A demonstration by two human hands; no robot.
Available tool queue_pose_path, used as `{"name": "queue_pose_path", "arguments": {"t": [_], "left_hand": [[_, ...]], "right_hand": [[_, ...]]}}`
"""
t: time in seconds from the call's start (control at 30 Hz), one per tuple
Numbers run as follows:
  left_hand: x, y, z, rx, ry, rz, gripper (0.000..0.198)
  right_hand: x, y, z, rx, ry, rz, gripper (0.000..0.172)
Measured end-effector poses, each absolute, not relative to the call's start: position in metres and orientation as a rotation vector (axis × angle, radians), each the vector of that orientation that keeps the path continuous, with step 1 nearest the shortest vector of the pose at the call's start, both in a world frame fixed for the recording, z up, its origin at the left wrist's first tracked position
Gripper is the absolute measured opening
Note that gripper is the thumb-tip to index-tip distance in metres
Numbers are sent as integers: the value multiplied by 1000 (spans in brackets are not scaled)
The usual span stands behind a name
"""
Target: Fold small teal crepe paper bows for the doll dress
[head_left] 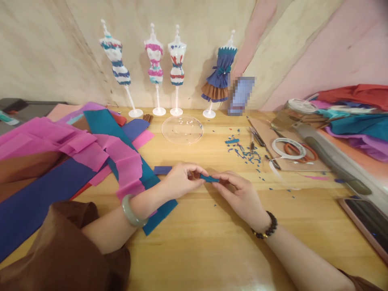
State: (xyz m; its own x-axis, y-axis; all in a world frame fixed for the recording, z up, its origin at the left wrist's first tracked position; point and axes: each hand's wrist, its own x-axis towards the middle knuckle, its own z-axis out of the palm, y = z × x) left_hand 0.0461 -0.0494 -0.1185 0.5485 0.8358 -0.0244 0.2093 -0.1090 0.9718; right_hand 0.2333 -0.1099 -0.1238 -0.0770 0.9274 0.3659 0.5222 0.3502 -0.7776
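Note:
Over the middle of the wooden table, my left hand (183,178) and my right hand (238,193) pinch opposite ends of a small teal strip of crepe paper (209,178). The strip looks folded or gathered; its ends are hidden by my fingertips. Just beyond my left hand lies a short dark blue paper piece (163,170), flat on the table. Under my left forearm runs a long teal paper strip (159,216), with a pink crepe strip (129,169) lying across it.
Small mannequins stand along the wall, one wearing a blue and brown paper dress (222,74). A clear plate (182,130) lies before them. Teal scraps (245,155), a tape roll (289,148) and a cardboard sheet (315,161) are at right. A phone (368,222) rests near the right edge.

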Motion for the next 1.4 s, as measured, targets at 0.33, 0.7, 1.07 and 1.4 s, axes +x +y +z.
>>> {"name": "queue_pose_path", "arguments": {"t": [0.33,0.7,1.07,1.4], "left_hand": [[47,-48,-119,1584,902,683,17],[46,-48,-117,1588,921,658,21],[46,-45,-120,1675,893,684,19],[44,-44,-117,1766,887,723,11]], "right_hand": [[233,-110,-120,-1333,-1706,530,9],[235,-108,-122,-1307,-1739,502,10],[234,-108,-124,-1312,-1765,518,11],[235,-107,-124,-1308,-1769,522,11]]}}
